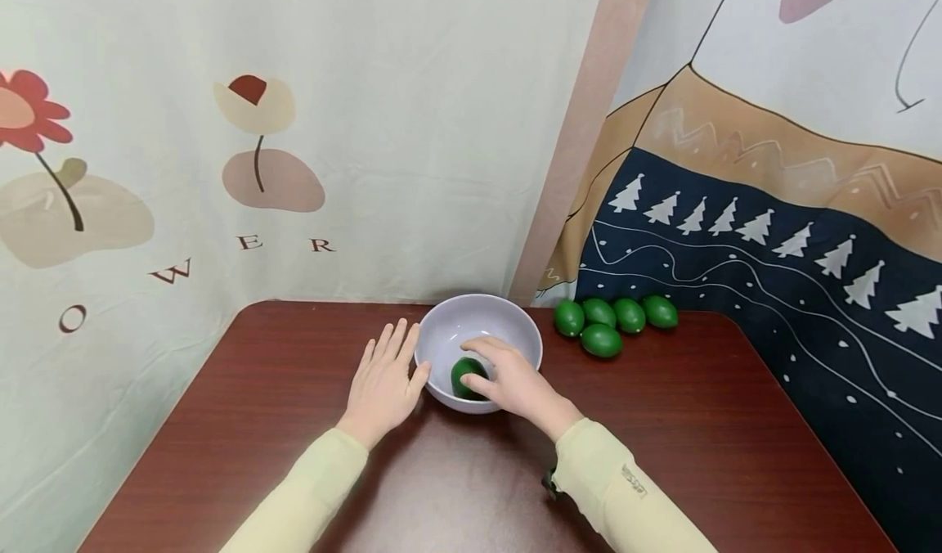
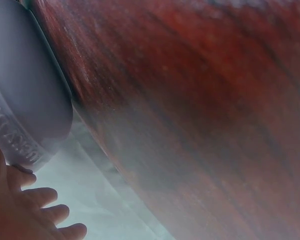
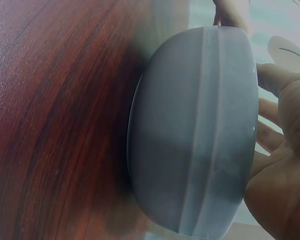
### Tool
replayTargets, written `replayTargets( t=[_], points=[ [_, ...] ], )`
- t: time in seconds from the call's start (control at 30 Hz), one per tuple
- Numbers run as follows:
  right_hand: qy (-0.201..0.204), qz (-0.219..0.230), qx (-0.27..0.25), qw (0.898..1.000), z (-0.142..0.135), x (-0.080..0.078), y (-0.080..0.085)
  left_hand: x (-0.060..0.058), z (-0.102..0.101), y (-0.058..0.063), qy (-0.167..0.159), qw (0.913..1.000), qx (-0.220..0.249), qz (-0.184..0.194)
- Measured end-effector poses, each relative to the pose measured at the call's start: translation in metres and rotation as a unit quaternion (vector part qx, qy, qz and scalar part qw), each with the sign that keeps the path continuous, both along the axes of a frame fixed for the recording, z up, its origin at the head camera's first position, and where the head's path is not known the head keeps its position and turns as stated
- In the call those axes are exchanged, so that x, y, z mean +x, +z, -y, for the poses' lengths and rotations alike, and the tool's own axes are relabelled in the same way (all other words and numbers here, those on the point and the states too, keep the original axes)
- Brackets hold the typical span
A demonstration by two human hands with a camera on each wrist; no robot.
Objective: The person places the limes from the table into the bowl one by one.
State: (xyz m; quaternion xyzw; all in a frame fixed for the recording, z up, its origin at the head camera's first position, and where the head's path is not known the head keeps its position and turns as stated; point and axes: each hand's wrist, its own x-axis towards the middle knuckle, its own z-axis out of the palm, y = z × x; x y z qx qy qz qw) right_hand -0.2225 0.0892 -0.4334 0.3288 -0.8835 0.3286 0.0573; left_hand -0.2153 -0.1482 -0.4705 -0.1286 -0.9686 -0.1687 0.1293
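Note:
A pale lavender bowl (image 1: pixel 471 324) stands on the table near its back edge. Inside it, toward the front wall, lies a green lime (image 1: pixel 464 373). My right hand (image 1: pixel 511 377) reaches over the bowl's right rim with fingers spread apart; its thumb overlaps the lime in the head view. My left hand (image 1: pixel 386 381) lies along the bowl's left side, fingers straight and thumb at the rim. In the left wrist view, fingertips of the left hand (image 2: pixel 27 200) show beside the bowl's outer wall (image 2: pixel 30 85). The right wrist view shows the bowl (image 3: pixel 190 130) from outside, its contents hidden.
Several more green limes (image 1: pixel 601 340) sit in a cluster to the right of the bowl, by the back edge of the dark red wooden table (image 1: pixel 662 438). Printed curtains (image 1: pixel 412 128) hang right behind the table.

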Motion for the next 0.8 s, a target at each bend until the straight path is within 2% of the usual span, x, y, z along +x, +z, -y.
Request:
replayTargets(
  t=[0.23, 0.5, 0.8],
  points=[
    [-0.010, 0.008, -0.020, 1.000, -0.008, 0.003, 0.002, 0.001, 0.000, 0.000, 0.000, 1.0000, 0.002, -0.009],
    [-0.023, -0.010, -0.032, 0.999, -0.016, 0.004, 0.003, 0.001, 0.001, 0.000, 0.003, 1.0000, -0.001, 0.006],
    [-0.037, -0.022, -0.053, 0.998, -0.024, 0.004, 0.003, -0.001, 0.002, -0.001, 0.001, 1.0000, -0.003, 0.002]
  ],
)
